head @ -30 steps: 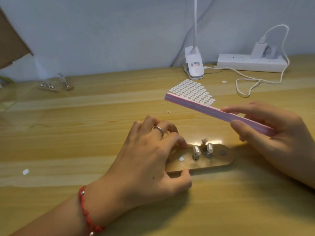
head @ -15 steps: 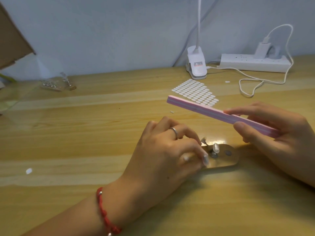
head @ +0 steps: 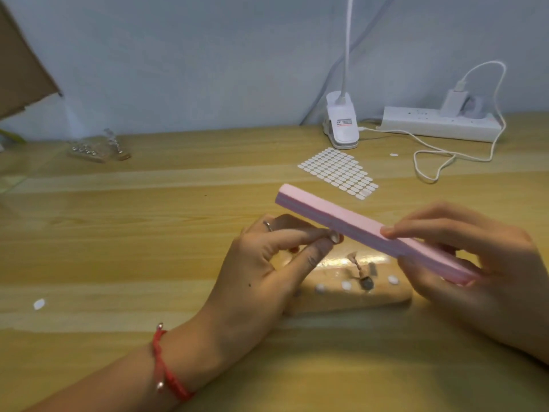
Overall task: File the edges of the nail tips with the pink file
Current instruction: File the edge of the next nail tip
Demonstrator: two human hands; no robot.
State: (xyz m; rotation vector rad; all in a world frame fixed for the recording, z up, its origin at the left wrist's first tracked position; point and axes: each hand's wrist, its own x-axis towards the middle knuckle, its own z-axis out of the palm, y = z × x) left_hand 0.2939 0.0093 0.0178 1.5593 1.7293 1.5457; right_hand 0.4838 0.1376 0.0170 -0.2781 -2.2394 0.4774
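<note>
Pale grey-blue wall (head: 208, 55) backs a light wooden desk (head: 148, 203), with a flap of cardboard (head: 20, 75) hanging into the upper left corner. Near the desk's middle, the left hand (head: 267, 263), wearing a ring (head: 267, 226) and a red cord bracelet (head: 166, 367), pinches a small whitish nail tip (head: 335, 237) between thumb and forefinger, lifted above the desk. The right hand (head: 475, 263) grips the pink file (head: 371, 233) by its near end, forefinger along the top and thumb beneath, so the long block slants up and to the left. The nail tip sits right at the file's lower edge; blur hides whether they actually touch. Below both hands a wooden holder (head: 350, 292) lies flat on the desk, carrying several white dots (head: 346, 284) and one small metal peg (head: 367, 282) standing among them. Far to the left, a clear packet (head: 92, 147) holds a cluster of small shiny metal pieces. Behind the file lies a sticker sheet (head: 338, 172) covered in rows of white ovals, a few gone from its near corner. By the wall stand a white clip lamp (head: 341, 126) and a power strip (head: 439, 123) with a charger (head: 454, 102) plugged in, its white cable (head: 430, 173) looping over the desk.
</note>
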